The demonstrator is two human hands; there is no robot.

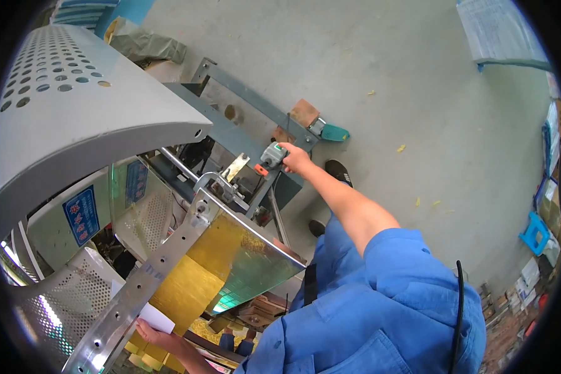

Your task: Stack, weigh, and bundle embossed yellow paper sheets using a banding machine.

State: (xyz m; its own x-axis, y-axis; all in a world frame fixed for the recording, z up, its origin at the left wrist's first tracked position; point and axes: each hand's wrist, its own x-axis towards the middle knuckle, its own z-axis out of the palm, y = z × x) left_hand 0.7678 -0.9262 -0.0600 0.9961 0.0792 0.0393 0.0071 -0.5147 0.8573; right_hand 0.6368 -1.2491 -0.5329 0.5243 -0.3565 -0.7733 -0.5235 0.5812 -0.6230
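Note:
My right hand [297, 159] is at a small grey switch box [273, 154] with a green button and an orange-red part, mounted on the machine's frame. A finger or thumb lies by the button while the other fingers curl at the box's side. Low in the view, my left hand [159, 335] grips a white card or folded sheet [158, 318], whose far end reaches the drilled metal bar [148, 273]. Beside it, gold foil-like sheet [187, 288] lies along the bar, partly behind a clear greenish guard panel [268, 265].
A large grey perforated cover [100, 103] arches over the left side. Perforated metal [75, 299] and a blue sign [81, 215] sit below it. The grey steel frame [249, 100] juts onto the floor, near a teal pedal-like part [335, 133]. A blue stool [533, 234] stands far right.

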